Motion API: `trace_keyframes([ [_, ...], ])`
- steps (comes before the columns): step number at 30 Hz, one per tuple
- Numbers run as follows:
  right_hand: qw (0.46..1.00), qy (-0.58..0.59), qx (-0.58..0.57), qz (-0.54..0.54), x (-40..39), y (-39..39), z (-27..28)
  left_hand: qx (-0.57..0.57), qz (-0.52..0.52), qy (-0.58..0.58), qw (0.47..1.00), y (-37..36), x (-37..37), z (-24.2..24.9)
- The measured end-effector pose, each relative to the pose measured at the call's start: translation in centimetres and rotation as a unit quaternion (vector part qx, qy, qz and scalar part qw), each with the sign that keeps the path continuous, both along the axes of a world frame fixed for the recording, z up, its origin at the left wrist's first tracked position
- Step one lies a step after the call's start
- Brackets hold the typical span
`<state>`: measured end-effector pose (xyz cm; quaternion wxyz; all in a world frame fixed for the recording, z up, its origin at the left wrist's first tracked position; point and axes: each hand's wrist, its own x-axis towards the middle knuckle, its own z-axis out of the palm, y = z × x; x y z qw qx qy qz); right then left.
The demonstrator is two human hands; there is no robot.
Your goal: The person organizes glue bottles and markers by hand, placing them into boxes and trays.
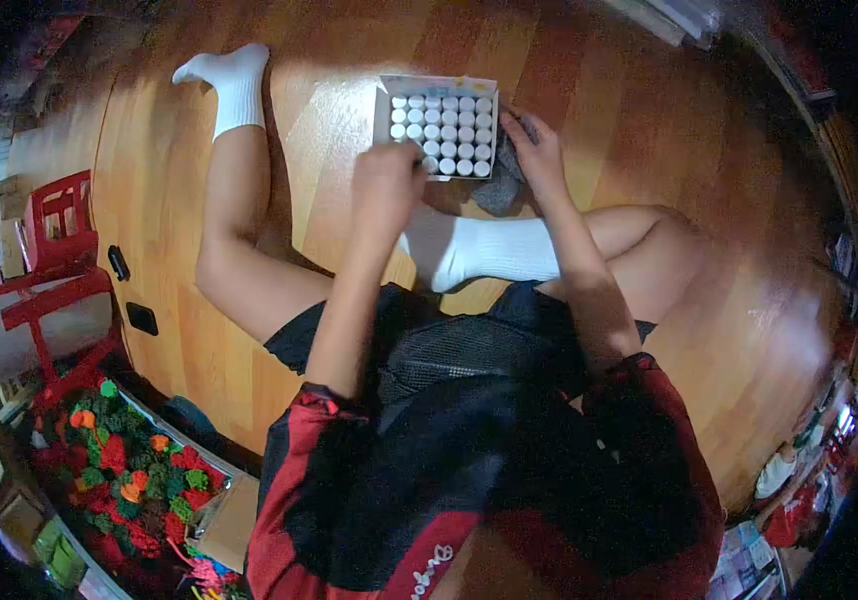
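Observation:
An open box (384, 112) holds rows of small white-capped bottles (449, 135) on the wooden floor, in front of my socked foot. At the box's lower left corner is my left hand (387, 182), its fingers closed over the edge of the rows; what they hold, if anything, is hidden. My right hand (537, 155) is beside the box's right side, its fingers curved and somewhat apart over a grey cloth (498, 192). The cloth lies crumpled against the box's lower right corner.
My white-socked feet (241, 95) and bent legs lie around the box. At the lower left is a bin of colourful pompom-like pieces (139, 470) near a red frame (59, 255). Two small black objects (142, 319) lie on the floor at left.

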<state>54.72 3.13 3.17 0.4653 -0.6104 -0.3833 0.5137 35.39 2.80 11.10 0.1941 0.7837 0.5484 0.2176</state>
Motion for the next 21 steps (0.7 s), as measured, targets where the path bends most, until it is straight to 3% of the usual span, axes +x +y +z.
trace_keyframes([
  [2,0.994,-0.027,0.095,-0.036,-0.3,-0.1,0.3,-0.061,0.01,0.155,0.986,0.2,1.5,-1.2],
  [3,0.995,-0.028,0.09,-0.04,-0.3,-0.5,0.1,-0.065,0.006,0.155,0.986,0.4,1.8,-1.4],
  [5,0.986,-0.137,0.096,0.013,-0.2,-1.2,-0.2,-0.077,0.023,0.157,0.984,0.4,2.4,-1.7],
  [6,0.988,-0.12,0.095,0.032,-0.5,-1.4,1.3,-0.081,0.019,0.159,0.984,0.5,2.4,-1.8],
  [9,0.992,-0.041,0.116,0.018,-1.5,-0.5,0.8,-0.055,-0.007,0.066,0.996,0.7,1.1,-2.1],
  [11,0.992,-0.025,0.118,0.037,-1.1,0.0,0.7,-0.016,0.036,-0.037,0.999,0.3,0.2,-1.7],
  [13,0.991,-0.006,0.118,0.059,-0.8,0.1,0.6,-0.042,0.053,-0.04,0.997,0.3,-0.1,-0.9],
  [15,0.99,-0.075,0.09,0.074,-0.7,0.3,0.8,-0.07,0.056,-0.003,0.996,0.4,-0.3,-0.9],
  [16,0.99,-0.073,0.089,0.077,-0.8,0.4,1.0,-0.072,0.059,-0.002,0.996,0.3,-0.2,-1.3],
  [18,0.995,-0.039,0.064,0.069,-0.9,0.3,1.9,-0.063,0.04,0.141,0.987,-0.3,0.6,-2.0],
  [19,0.995,-0.038,0.06,0.07,-1.0,0.4,1.9,-0.067,0.041,0.142,0.987,-0.5,1.2,-2.4],
  [21,0.996,-0.028,0.056,0.065,-1.0,0.3,1.7,-0.154,0.123,0.201,0.96,-0.2,2.4,-2.4],
])
